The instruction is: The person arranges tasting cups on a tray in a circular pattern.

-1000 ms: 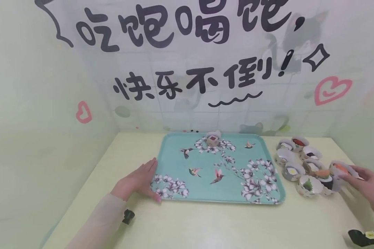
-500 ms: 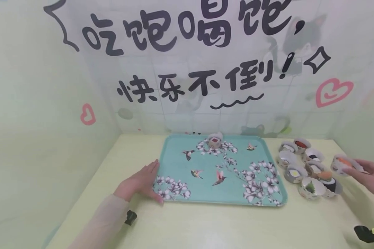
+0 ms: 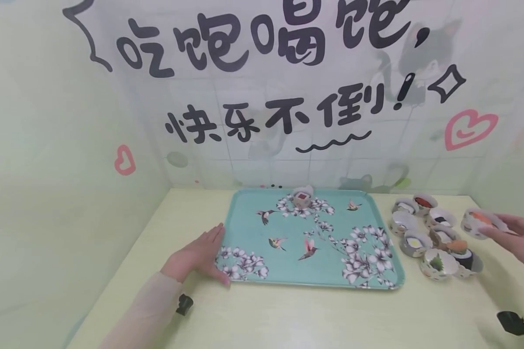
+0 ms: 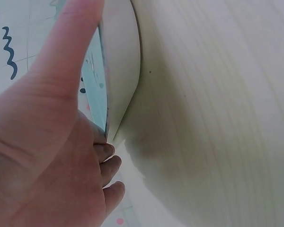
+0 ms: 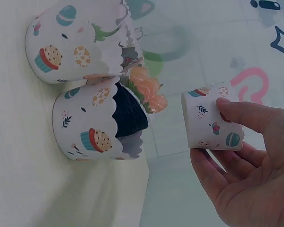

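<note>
My left hand [image 3: 199,253] rests against the left front corner of a turquoise tray [image 3: 249,237] printed with birds and blossoms. Its thumb lies along the front edge and its fingers along the left edge; in the left wrist view they touch the tray's pale outer side [image 4: 125,52]. At the far right, my right hand [image 3: 523,238] holds a paper baking cup [image 5: 206,120] by its side, thumb opposite the fingers. The head view shows an orange-topped piece [image 3: 481,218], like sushi, inside it. The cup is raised above the table, apart from the others.
Several similar paper cups cluster right of the tray, including one with a green leaf [image 3: 436,262] and one with a dark roll topped orange [image 3: 465,259]. Another cup [image 3: 302,198] stands at the tray's back. A printed wall cloth [image 3: 266,165] rises behind the table [image 3: 288,315].
My right hand has lifted the paper cup slightly up and away from the cluster. The head view has shifted a little. My left hand stays at the tray's corner.
</note>
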`<state>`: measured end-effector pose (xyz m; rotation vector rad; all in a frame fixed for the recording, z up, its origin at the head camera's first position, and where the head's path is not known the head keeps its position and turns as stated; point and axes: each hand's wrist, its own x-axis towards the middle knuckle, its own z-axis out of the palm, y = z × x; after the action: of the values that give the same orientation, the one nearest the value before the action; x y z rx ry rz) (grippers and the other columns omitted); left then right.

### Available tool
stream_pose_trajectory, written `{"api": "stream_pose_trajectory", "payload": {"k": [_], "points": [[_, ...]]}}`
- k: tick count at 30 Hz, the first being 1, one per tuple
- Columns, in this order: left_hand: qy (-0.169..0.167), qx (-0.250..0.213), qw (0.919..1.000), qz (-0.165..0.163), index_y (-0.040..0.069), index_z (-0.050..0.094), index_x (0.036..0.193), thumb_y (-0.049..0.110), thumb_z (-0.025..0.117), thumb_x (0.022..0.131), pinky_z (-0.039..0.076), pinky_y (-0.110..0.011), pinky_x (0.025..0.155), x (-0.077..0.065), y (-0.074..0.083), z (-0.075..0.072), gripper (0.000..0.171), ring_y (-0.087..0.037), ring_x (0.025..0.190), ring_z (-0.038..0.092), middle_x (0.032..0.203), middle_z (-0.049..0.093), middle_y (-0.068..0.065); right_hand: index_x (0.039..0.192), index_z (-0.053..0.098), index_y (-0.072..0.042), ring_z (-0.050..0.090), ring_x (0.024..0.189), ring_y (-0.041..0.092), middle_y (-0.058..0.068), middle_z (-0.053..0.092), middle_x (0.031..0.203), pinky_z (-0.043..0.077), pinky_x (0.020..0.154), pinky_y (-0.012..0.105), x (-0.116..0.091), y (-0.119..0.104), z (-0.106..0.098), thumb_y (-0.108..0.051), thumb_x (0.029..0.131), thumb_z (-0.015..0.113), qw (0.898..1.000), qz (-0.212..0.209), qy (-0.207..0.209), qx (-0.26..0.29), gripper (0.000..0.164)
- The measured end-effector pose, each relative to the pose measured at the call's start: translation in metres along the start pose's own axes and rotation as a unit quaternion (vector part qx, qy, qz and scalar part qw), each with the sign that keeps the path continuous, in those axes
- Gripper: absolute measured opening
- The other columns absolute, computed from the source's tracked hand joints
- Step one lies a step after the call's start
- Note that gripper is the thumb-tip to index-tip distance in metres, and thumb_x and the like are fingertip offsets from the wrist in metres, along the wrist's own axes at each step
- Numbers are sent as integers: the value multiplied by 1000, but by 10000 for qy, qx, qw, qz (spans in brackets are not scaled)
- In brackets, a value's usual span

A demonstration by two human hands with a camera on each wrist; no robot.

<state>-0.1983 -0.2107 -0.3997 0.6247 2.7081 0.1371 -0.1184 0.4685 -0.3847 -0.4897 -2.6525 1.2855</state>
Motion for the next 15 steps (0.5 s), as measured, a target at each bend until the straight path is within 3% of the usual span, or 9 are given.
{"api": "stream_pose_trajectory", "payload": {"k": [1, 2, 3, 4, 6, 7, 9, 13, 15], "points": [[-7, 35, 10000, 4, -11, 9, 155, 72, 83, 57, 17, -54, 128, 1, 0, 0, 148, -44, 153, 12, 165, 7, -29, 150, 35, -31, 40, 92, -18, -25, 46, 128, 35, 112, 61, -1, -5, 2, -41, 99, 58, 10000, -2, -9, -9, 57], [-8, 57, 10000, 10, -11, 9, 155, 72, 83, 57, 17, -53, 128, 1, 0, 0, 148, -44, 154, 12, 165, 7, -29, 156, 30, -17, 50, 104, -8, -14, 48, 142, 25, 113, 72, -3, -10, 4, -41, 100, 57, 10000, -3, -15, -28, 67], [-8, 88, 10000, 12, -11, 9, 155, 72, 83, 57, 17, -53, 128, 2, -1, -1, 148, -44, 154, 12, 165, 7, -29, 157, 24, -3, 55, 118, 7, 3, 45, 152, 23, 112, 76, -4, -15, 6, -41, 100, 56, 10000, -18, -23, -85, 75], [1, 106, 9999, 20, -12, 10, 155, 72, 82, 58, 17, -53, 128, 2, -1, -1, 147, -44, 153, 13, 165, 8, -29, 155, 19, 7, 51, 132, 26, 19, 35, 159, 21, 110, 79, -5, -19, 8, -41, 101, 55, 9999, -48, -34, -148, 81], [9, 136, 9999, 26, -12, 10, 155, 72, 82, 58, 18, -53, 128, 3, -2, -1, 147, -44, 153, 13, 165, 8, -29, 152, 17, 14, 28, 140, 58, 39, 17, 158, 23, 107, 80, -6, -26, 12, -40, 102, 53, 9995, -106, -68, -274, 82], [-9, 155, 9999, 4, -11, 9, 155, 73, 81, 58, 17, -52, 128, 3, -2, 0, 147, -43, 154, 13, 165, 8, -29, 151, 17, 15, 25, 140, 59, 43, 13, 155, 26, 105, 79, -7, -28, 13, -39, 102, 53, 9992, -172, -103, -357, 82], [-28, 130, 9999, -4, -12, 9, 155, 72, 82, 58, 18, -53, 128, 3, -2, 0, 147, -43, 154, 13, 165, 8, -29, 151, 18, 15, 29, 137, 59, 41, 14, 157, 30, 101, 78, -8, -31, 16, -38, 102, 54, 9981, -336, -153, -487, 81], [-70, 81, 9999, -27, -11, 10, 155, 72, 82, 58, 18, -53, 128, 1, 0, 1, 147, -43, 154, 13, 165, 8, -28, 152, 24, 11, 39, 132, 50, 26, 27, 160, 38, 99, 69, -10, -40, 23, -39, 100, 58, 9964, -525, -186, -643, 79], [-62, 85, 9999, -38, -11, 10, 155, 72, 82, 57, 18, -52, 128, 0, 0, 1, 147, -43, 154, 13, 165, 8, -28, 152, 25, 10, 31, 135, 57, 27, 27, 159, 36, 100, 71, -11, -47, 26, -39, 100, 58, 9961, -586, -252, -613, 79]]}}
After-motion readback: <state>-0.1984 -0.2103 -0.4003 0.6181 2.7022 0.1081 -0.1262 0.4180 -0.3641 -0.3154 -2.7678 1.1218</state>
